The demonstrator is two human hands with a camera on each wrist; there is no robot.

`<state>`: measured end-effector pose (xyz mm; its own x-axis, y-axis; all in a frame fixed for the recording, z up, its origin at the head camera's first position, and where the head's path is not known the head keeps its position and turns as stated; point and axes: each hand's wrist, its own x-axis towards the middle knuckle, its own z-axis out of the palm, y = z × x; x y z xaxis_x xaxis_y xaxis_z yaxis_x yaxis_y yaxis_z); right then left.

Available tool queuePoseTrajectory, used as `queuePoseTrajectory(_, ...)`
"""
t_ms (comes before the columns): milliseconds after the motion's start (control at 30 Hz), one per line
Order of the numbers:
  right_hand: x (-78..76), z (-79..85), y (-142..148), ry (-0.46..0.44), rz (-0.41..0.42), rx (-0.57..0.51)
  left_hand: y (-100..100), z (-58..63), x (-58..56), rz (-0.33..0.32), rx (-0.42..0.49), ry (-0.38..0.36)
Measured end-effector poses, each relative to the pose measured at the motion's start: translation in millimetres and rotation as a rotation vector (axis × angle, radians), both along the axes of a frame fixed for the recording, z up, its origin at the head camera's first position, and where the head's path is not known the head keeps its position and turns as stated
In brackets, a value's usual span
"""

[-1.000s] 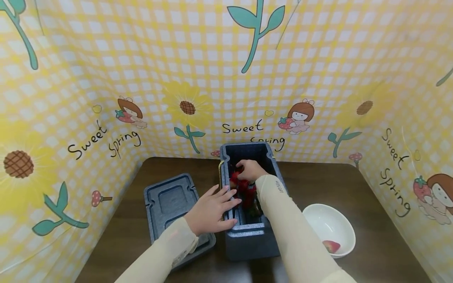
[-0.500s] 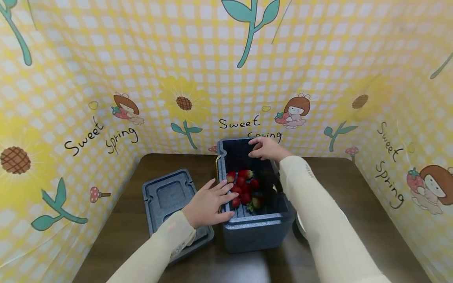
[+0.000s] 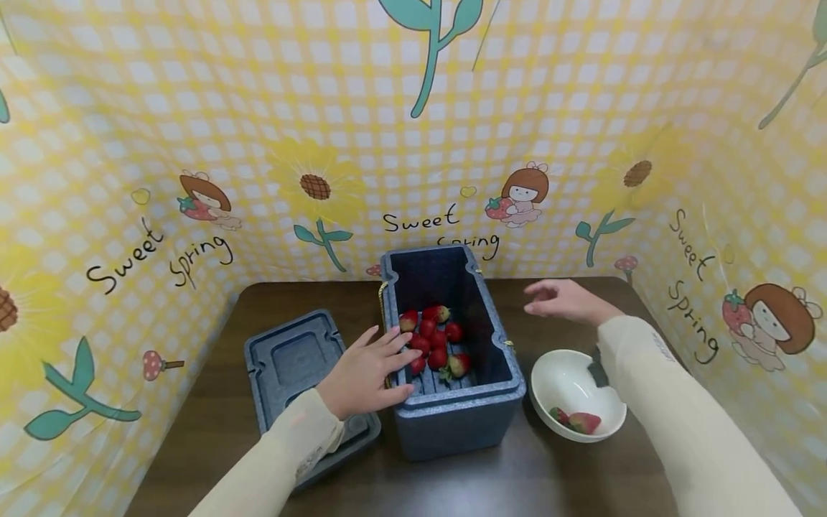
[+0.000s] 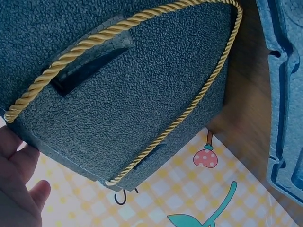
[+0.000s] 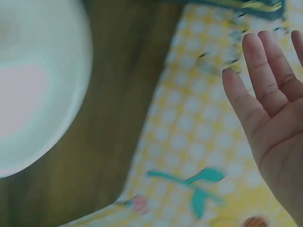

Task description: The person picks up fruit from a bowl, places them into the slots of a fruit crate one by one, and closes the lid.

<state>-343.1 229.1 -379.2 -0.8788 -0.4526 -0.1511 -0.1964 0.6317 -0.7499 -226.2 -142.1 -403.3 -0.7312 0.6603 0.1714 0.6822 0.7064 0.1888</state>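
Observation:
My left hand (image 3: pixel 371 370) rests on the left rim of a deep blue-grey foam box (image 3: pixel 452 434), fingers spread and straight. In the left wrist view, fingertips (image 4: pixel 38 189) show at the side of the box, near its gold twisted cord (image 4: pixel 184 113). Several red strawberries (image 3: pixel 438 337) lie on the box floor. My right hand (image 3: pixel 562 300) is in the air beyond a white bowl (image 3: pixel 545 373), fingers loosely bent. Its palm (image 5: pixel 284 127) is bare in the right wrist view. Inside the bowl are two strawberries (image 3: pixel 584 424), one partly behind the other.
The box's lid (image 3: pixel 300 352) lies on the brown wooden table (image 3: pixel 349 488), left of the box and partly under my left forearm. A yellow checked cloth (image 3: pixel 362 86) with printed flowers rises behind and on both sides. My right sleeve (image 3: pixel 672 402) overlaps the bowl's right edge.
My right hand has lifted out of the box and moved right, past its rim to beyond the bowl. The strawberries and bowl are more exposed. My left hand stays on the rim.

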Motion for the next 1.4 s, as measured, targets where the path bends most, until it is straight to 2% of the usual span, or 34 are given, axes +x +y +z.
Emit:
queuePoseTrajectory(133, 16.0, -24.5, 31, -0.008, 0.02, 0.018, -2, 1.0, -0.3, -0.002, 0.007, -0.008)
queuePoseTrajectory(333, 39.6, -66.4, 55, -0.069, 0.202, 0.031, -3, -0.5, 0.3, -0.005, 0.024, -0.027)
queuePoseTrajectory(400, 46.1, -78.4, 59, -0.087, 0.229, 0.047, -3, -0.9, 0.3, -0.002, 0.035, -0.024)
queuePoseTrajectory(500, 55.4, -92.2, 62, -0.14, 0.221, 0.056, -3, -0.6, 1.2, -0.002, 0.041, -0.028)
queuePoseTrajectory(600, 62.4, -103.5, 62, -0.197, 0.179, 0.046, -3, -0.2, 1.7, -0.001, 0.04, -0.043)
queuePoseTrajectory(767, 68.8, -123.5, 61, -0.226, 0.128, 0.011, -4, -0.8, 1.8, 0.005, 0.028, -0.045)
queuePoseTrajectory(967, 74.8, -140.4, 60, -0.249, 0.141, -0.024, -5, -0.2, 0.9, -0.007, 0.024, -0.031)
queuePoseTrajectory(1133, 77.7, -147.1, 55, -0.258, 0.123, 0.045, -4, 0.6, 0.2, -0.025, 0.032, 0.003)
queuePoseTrajectory(1233, 77.8, -148.6, 51, -0.227, 0.113, 0.081, -3, 0.8, -0.2, -0.022, 0.033, 0.009)
queuePoseTrajectory(1400, 76.7, -154.1, 44, -0.141, 0.144, 0.064, -3, 1.0, 0.8, -0.009, 0.017, -0.005)
